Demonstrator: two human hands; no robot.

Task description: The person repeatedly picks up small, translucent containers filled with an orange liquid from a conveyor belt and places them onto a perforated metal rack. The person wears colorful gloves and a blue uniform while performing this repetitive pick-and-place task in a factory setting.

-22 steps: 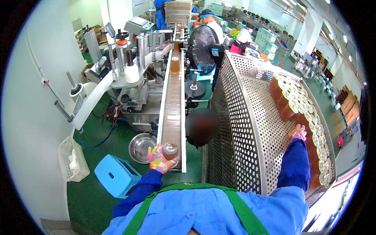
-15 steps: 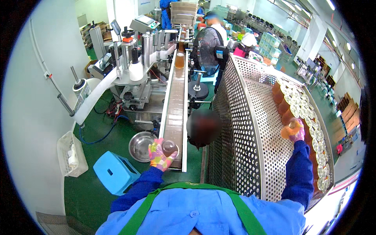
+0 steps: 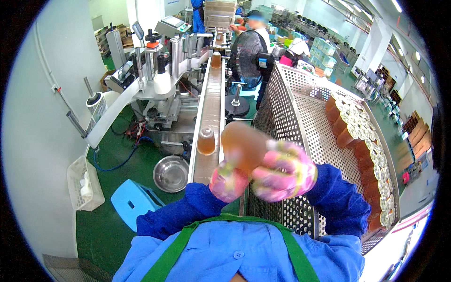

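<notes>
In front of my chest, a clear cup with brown contents (image 3: 243,144) is held tilted between my two gloved hands, blurred by motion. My right hand (image 3: 285,171), in a pink and yellow patterned glove, closes on its right side. At the cup's lower left, my left hand (image 3: 229,182) is closed against it, its fingers partly smeared. Just left of the held cup, another brown-filled cup (image 3: 206,142) stands on the narrow conveyor belt (image 3: 202,165). Farther along the same belt is a brown-filled cup (image 3: 215,60).
To the right, a perforated metal bin (image 3: 315,123) holds rows of brown-filled cups (image 3: 345,136). Left of the conveyor stand a labelling machine (image 3: 162,84), a steel bowl (image 3: 171,174), a blue stool (image 3: 134,205) and a white basket (image 3: 87,185). A black fan (image 3: 247,61) and a co-worker (image 3: 258,26) are beyond.
My right hand has brought a cup from the bin to my front. My left hand has let go of its cup on the belt and joined the right; that cup has moved farther along.
</notes>
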